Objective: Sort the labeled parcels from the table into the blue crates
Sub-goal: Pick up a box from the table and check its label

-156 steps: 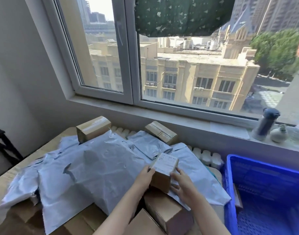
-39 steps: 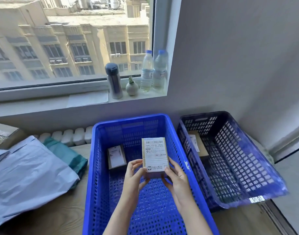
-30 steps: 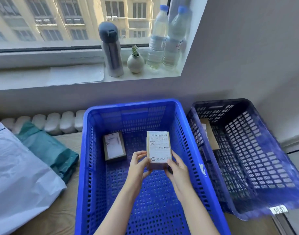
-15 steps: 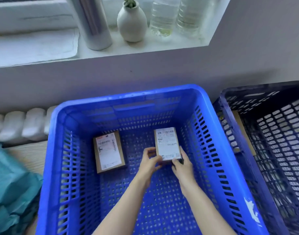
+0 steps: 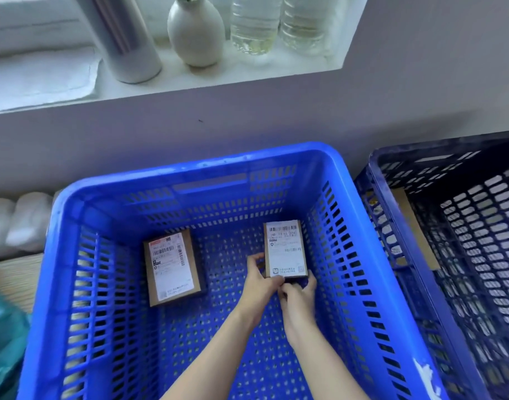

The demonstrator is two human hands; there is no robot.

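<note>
Placing step: parcel (image 5: 286,249) sits label-up at far right of the crate (image 5: 189,174) floor, prob. set down, tho its underside isn't visible. L hand (image 5: 260,280) and R hand (image 5: 298,290) both pinch its near end, fingers curled. Next: let go, lift out w/o nudging the 2nd parcel (image 5: 172,267). Box (image 5: 412,226) in dark crate (image 5: 449,157) half hidden by mesh; label text unreadable

We've got 2 crates side by side: L crate (image 5: 195,168) just R of the table (image 5: 13,278), R crate (image 5: 438,142) right beside it. In the L crate, flat on the bottom: first parcel (image 5: 172,267) toward the L, second parcel (image 5: 286,249) apart from it, nearer the R wall. Our L hand (image 5: 260,284) & R hand (image 5: 298,295) hold its near end. Third parcel (image 5: 415,235) lies in the R crate by its L wall. Behind & above: windowsill (image 5: 247,73) w/ flask (image 5: 123,39), vase (image 5: 195,33), 2 bottles (image 5: 254,24), L to R.
</note>
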